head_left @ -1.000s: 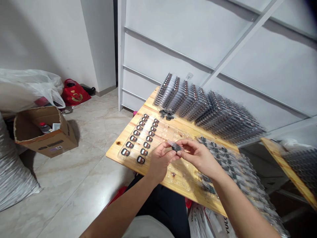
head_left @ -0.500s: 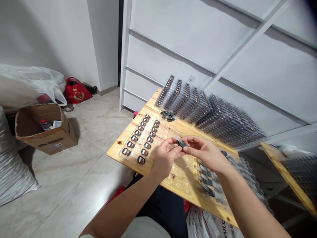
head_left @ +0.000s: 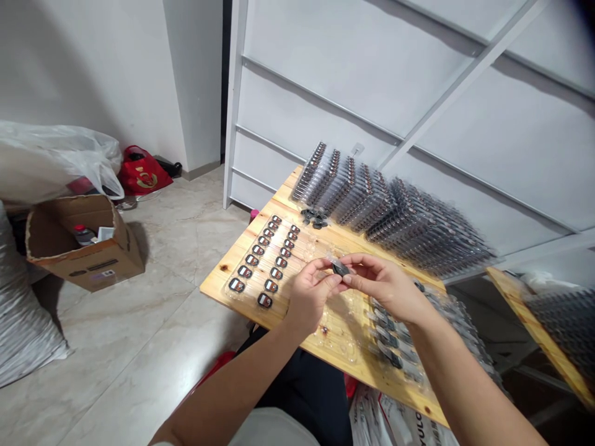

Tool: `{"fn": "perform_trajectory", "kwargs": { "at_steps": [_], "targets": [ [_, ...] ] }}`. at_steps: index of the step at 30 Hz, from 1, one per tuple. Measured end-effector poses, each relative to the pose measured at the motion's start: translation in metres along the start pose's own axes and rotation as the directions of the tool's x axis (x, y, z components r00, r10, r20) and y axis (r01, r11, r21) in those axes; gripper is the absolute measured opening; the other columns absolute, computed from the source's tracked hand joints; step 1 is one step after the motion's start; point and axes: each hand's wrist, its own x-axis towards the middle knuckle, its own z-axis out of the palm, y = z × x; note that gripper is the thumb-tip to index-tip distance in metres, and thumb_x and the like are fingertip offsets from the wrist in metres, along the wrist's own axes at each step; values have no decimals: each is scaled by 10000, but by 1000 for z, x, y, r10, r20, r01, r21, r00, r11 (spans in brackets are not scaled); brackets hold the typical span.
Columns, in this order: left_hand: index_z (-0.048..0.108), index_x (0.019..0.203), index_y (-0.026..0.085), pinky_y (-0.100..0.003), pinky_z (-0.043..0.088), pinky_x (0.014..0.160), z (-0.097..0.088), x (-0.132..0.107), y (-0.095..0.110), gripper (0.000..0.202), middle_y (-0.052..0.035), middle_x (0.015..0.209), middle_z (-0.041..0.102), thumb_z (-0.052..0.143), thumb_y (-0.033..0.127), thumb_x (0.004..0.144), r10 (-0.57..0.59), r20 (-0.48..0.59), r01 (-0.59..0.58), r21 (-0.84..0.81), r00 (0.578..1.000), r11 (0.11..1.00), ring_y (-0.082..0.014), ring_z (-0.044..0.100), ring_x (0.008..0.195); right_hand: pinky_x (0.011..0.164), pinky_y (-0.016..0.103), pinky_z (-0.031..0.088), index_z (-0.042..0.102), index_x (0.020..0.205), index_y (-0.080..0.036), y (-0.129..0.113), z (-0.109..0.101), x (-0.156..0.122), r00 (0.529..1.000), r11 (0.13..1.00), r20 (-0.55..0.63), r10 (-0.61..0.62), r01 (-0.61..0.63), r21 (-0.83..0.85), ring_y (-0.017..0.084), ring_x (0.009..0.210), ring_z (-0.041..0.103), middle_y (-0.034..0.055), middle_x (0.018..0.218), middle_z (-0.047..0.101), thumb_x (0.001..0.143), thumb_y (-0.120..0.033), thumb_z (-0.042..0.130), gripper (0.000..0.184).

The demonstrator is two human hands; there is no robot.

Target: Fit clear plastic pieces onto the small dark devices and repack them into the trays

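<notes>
My left hand [head_left: 310, 296] and my right hand [head_left: 385, 285] meet above a wooden board [head_left: 218, 280], and both pinch one small dark part [head_left: 341, 268] with a scrap of clear plastic on it. Under and left of my hands lies a clear blister tray [head_left: 297, 248]; its left two rows hold several dark parts with red and white faces [head_left: 245, 272]. The rest of the tray's pockets look empty.
Tall rows of filled clear trays [head_left: 395, 210] stand along the board's far edge, with a small pile of loose dark parts [head_left: 314, 217] before them. More packed parts [head_left: 400, 347] lie at my right. A cardboard box [head_left: 79, 248], plastic bags and a red bag [head_left: 142, 170] sit on the floor.
My hands rose slightly and drew closer together on the small part during the first half second. Since then they have held still; the view shifted a little.
</notes>
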Motion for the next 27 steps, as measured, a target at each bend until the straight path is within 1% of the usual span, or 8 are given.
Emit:
{"fn": "perform_trajectory", "kwargs": {
  "at_steps": [4, 8, 11, 15, 21, 24, 27],
  "targets": [
    [520, 906, 111, -348, 496, 793, 1, 0, 0, 326, -69, 877, 593, 690, 185, 638, 11, 5, -11, 16, 1000, 1000, -181, 589, 836, 786, 303, 506, 543, 978, -138, -1, 1, 0, 1000, 1000, -8, -5, 5, 3, 151, 830, 571, 74, 1000, 567, 694, -295, 700, 360],
    [514, 923, 109, -343, 496, 787, 1, 1, -2, 323, -70, 861, 606, 678, 175, 652, 22, 15, -22, 21, 1000, 1000, -170, 595, 812, 772, 284, 512, 548, 972, -147, -1, 1, -1, 1000, 1000, -6, -19, 19, 16, 138, 810, 577, 60, 983, 575, 706, -278, 694, 331],
    [515, 922, 115, -348, 495, 792, 0, 1, -3, 316, -70, 867, 613, 676, 179, 657, 28, 29, -28, 24, 999, 999, -178, 598, 828, 766, 287, 514, 548, 974, -151, 0, 0, -1, 1000, 1000, -2, -15, 15, 22, 137, 788, 584, 55, 964, 581, 708, -274, 694, 328],
    [519, 910, 120, -349, 498, 792, -1, 1, -3, 309, -63, 874, 612, 680, 177, 653, 27, 32, -28, 25, 999, 999, -180, 601, 834, 792, 304, 503, 550, 982, -148, 0, -1, -1, 1000, 1000, -1, -4, 4, 14, 156, 824, 585, 58, 953, 586, 703, -279, 697, 342],
    [519, 899, 118, -334, 499, 787, 0, 1, -4, 304, -73, 857, 624, 684, 186, 653, 42, 42, -44, 32, 998, 999, -194, 606, 850, 772, 264, 499, 556, 973, -147, 1, -3, -1, 1000, 1000, -12, 4, -4, 12, 135, 803, 586, 52, 942, 595, 687, -281, 710, 351],
    [509, 896, 117, -335, 499, 794, 2, 1, -3, 306, -66, 835, 622, 682, 177, 651, 34, 33, -35, 22, 999, 999, -183, 606, 838, 772, 257, 495, 559, 969, -143, 2, -3, -1, 1000, 1000, -30, -4, 4, 0, 134, 819, 580, 54, 944, 594, 679, -280, 716, 357],
    [504, 904, 115, -333, 499, 793, 3, 1, -1, 306, -63, 830, 617, 674, 171, 655, 30, 27, -31, 28, 999, 999, -172, 604, 824, 778, 277, 497, 555, 967, -142, 1, -2, -1, 999, 1000, -47, -16, 16, -13, 144, 829, 578, 55, 931, 597, 677, -290, 715, 362]
  ]
}}
